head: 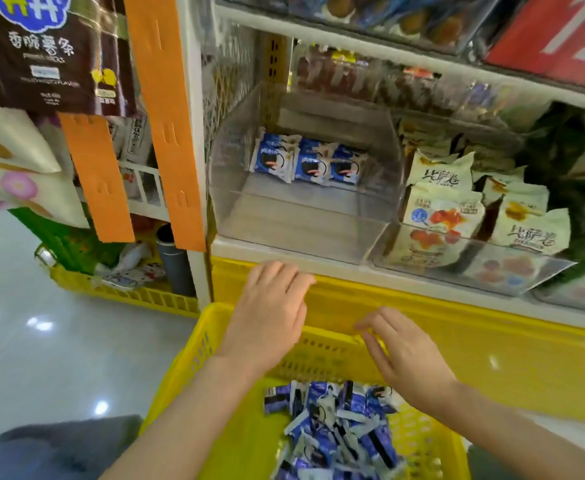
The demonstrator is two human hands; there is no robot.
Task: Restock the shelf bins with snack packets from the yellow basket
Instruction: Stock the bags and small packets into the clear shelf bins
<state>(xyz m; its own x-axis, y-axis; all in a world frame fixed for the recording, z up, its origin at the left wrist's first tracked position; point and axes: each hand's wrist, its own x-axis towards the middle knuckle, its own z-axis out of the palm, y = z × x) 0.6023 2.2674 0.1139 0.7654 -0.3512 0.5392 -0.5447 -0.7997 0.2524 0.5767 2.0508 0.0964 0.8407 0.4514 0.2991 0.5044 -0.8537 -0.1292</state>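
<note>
While both hands hover over the yellow basket (pixel 180 368), neither holds anything: the left hand (pixel 270 306) is spread palm down with straight fingers near the front edge of the shelf (pixel 235 249), and the right hand (pixel 402 355) lies flat with loosely extended fingers by the basket's far rim; whether it touches the rim I cannot tell. Blue-and-white snack packets (pixel 336 427) lie heaped in the basket below the wrists. Above, the clear shelf bin (pixel 301 223) holds three packets of the same kind (pixel 308 162) standing in a row at its back. Just right of it, a neighbouring bin (pixel 544 268) is stacked with cream packets (pixel 443 209). Orange strips (pixel 166 116) hang at the left, with a second yellow basket (pixel 128 294) on the floor behind them
</note>
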